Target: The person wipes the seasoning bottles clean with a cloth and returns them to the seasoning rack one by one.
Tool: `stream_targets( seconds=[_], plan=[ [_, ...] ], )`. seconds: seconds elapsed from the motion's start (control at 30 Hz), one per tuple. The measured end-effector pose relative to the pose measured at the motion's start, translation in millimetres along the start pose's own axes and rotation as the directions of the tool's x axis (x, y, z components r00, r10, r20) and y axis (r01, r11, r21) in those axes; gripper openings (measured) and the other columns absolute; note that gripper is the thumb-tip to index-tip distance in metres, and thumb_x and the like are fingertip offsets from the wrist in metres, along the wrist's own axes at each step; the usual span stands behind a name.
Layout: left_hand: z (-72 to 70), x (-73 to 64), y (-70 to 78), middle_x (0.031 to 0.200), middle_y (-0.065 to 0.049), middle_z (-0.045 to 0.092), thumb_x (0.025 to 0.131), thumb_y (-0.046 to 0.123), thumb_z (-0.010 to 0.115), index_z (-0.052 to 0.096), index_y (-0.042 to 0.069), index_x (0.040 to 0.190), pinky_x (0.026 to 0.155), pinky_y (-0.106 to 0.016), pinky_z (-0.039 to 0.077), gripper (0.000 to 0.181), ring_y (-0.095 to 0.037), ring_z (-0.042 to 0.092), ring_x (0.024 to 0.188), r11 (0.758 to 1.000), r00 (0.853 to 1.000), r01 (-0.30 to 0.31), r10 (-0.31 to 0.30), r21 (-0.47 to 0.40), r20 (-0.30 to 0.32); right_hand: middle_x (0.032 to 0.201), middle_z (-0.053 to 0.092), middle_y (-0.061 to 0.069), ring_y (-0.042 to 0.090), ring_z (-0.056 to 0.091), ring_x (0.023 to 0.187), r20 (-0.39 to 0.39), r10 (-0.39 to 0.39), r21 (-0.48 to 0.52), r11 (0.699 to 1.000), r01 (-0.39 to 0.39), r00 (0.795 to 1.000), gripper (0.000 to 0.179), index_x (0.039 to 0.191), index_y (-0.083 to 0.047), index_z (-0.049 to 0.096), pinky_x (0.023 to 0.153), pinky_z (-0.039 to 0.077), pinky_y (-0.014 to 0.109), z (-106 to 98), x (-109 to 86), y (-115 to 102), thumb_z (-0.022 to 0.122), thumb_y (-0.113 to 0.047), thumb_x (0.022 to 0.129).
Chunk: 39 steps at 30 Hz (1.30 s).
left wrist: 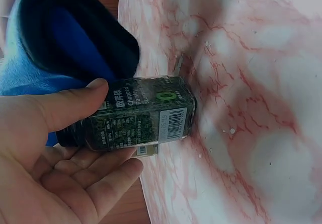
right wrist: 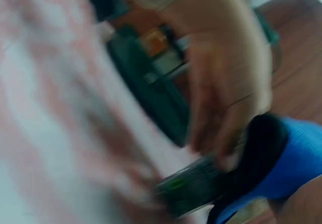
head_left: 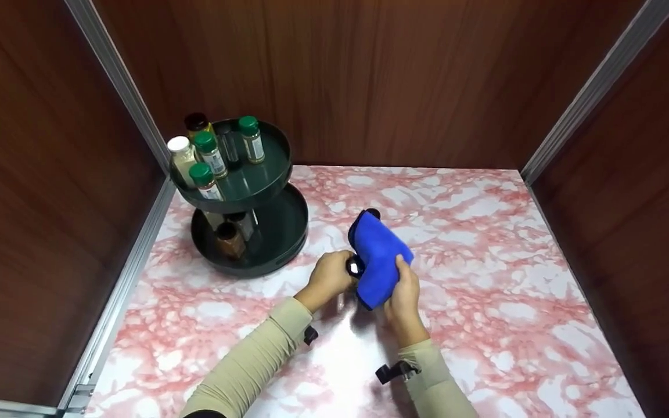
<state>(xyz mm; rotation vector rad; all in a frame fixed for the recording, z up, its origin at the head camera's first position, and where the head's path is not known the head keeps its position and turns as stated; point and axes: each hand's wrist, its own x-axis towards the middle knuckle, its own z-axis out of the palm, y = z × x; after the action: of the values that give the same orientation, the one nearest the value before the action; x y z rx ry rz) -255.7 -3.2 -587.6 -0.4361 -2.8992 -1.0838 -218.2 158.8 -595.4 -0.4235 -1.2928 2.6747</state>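
Note:
My left hand grips a small clear spice jar of chopped parsley near its dark cap. Green flakes and a barcode label show through its side in the left wrist view. The jar's base is at or just above the marbled tabletop; I cannot tell which. In my right hand is a blue cloth with black edging, folded over and held close against the jar's right side. Another black cap peeks out beyond the cloth, its body mostly hidden. The right wrist view is blurred.
At the left stands a dark green two-tier round rack. Several bottles with green, white and dark caps fill its upper tier; a brown-filled jar and others sit below. Wood-look panels close in the red-and-white marbled table.

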Motion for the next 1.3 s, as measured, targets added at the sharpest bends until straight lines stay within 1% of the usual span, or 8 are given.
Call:
stream_targets(
  seconds=[0.2,0.33,0.43,0.63,0.73,0.97,1.07,1.3],
  plan=[
    [-0.1,0.4,2.6,0.096,-0.002,0.077,0.065,0.011,0.087,0.075,0.011,0.102,0.083,-0.040,0.056,0.039,-0.024,0.072,0.092,1.000,1.000,0.017,-0.017,0.016,0.010,0.105,0.075,0.005,0.015,0.071,0.097,-0.030,0.075,-0.135,0.988,-0.078,0.997,0.047,0.136,0.010,0.051,0.091,0.057,0.029,-17.3,7.1,26.7,0.047,-0.027,0.109],
    [-0.3,0.7,3.1,0.097,-0.003,0.077,0.065,0.010,0.087,0.075,0.012,0.101,0.084,-0.040,0.056,0.039,-0.023,0.071,0.092,0.999,1.000,0.027,-0.028,0.020,0.014,0.110,0.074,0.011,0.020,0.071,0.100,-0.027,0.096,-0.226,0.969,-0.100,0.995,0.050,0.135,0.009,0.054,0.092,0.056,0.033,-12.9,3.8,20.4,0.048,-0.032,0.108],
    [-0.5,0.6,2.6,0.098,-0.003,0.077,0.065,0.009,0.086,0.075,0.012,0.103,0.084,-0.040,0.056,0.040,-0.023,0.072,0.093,1.000,1.000,0.022,-0.022,0.011,0.021,0.113,0.073,0.014,0.023,0.072,0.101,-0.016,0.083,-0.212,0.974,-0.084,0.996,0.050,0.136,0.006,0.054,0.091,0.058,0.037,-5.5,0.1,4.8,0.049,-0.034,0.107],
    [-0.6,0.6,0.7,0.093,-0.005,0.077,0.066,0.010,0.086,0.075,0.008,0.101,0.082,-0.042,0.057,0.036,-0.026,0.073,0.089,1.000,1.000,0.000,0.000,0.017,-0.001,0.116,0.071,0.011,0.020,0.071,0.103,0.037,-0.039,-0.098,0.994,0.043,0.999,0.050,0.140,0.008,0.050,0.094,0.057,0.035,5.3,-0.2,-11.4,0.050,-0.029,0.106],
    [-0.6,0.8,0.6,0.089,-0.004,0.076,0.068,0.011,0.085,0.074,0.009,0.096,0.080,-0.042,0.057,0.030,-0.026,0.072,0.087,0.999,1.000,-0.008,0.009,0.043,-0.009,0.110,0.074,0.010,0.020,0.072,0.099,0.010,-0.057,-0.113,0.992,0.058,0.998,0.046,0.134,0.009,0.055,0.090,0.058,0.035,1.8,2.0,1.7,0.049,-0.028,0.107],
    [0.1,-1.8,2.2,0.092,-0.004,0.077,0.066,0.009,0.083,0.074,0.011,0.096,0.079,-0.041,0.056,0.031,-0.024,0.071,0.087,1.000,1.000,0.005,-0.005,0.022,-0.011,0.106,0.076,0.008,0.016,0.072,0.096,-0.067,0.017,-0.264,0.964,-0.034,0.998,0.047,0.128,0.008,0.061,0.090,0.056,0.028,-17.3,2.7,38.3,0.051,-0.032,0.107],
    [0.3,-3.1,2.4,0.092,-0.006,0.077,0.067,0.008,0.081,0.073,0.012,0.093,0.078,-0.041,0.056,0.027,-0.024,0.071,0.086,1.000,1.000,-0.001,0.001,0.018,-0.015,0.105,0.076,0.009,0.017,0.072,0.097,-0.061,0.037,-0.210,0.976,-0.049,0.997,0.047,0.128,0.009,0.060,0.090,0.057,0.030,-15.5,-1.1,32.1,0.052,-0.032,0.106],
    [1.4,-3.6,1.2,0.098,-0.009,0.077,0.064,0.005,0.087,0.074,0.010,0.101,0.084,-0.044,0.056,0.040,-0.027,0.071,0.092,1.000,1.000,0.002,-0.002,-0.004,0.008,0.110,0.073,0.003,0.015,0.069,0.104,0.000,0.026,-0.002,1.000,-0.026,1.000,0.040,0.136,0.004,0.050,0.096,0.054,0.030,-11.4,-4.4,-4.5,0.045,-0.025,0.109]
  ],
)
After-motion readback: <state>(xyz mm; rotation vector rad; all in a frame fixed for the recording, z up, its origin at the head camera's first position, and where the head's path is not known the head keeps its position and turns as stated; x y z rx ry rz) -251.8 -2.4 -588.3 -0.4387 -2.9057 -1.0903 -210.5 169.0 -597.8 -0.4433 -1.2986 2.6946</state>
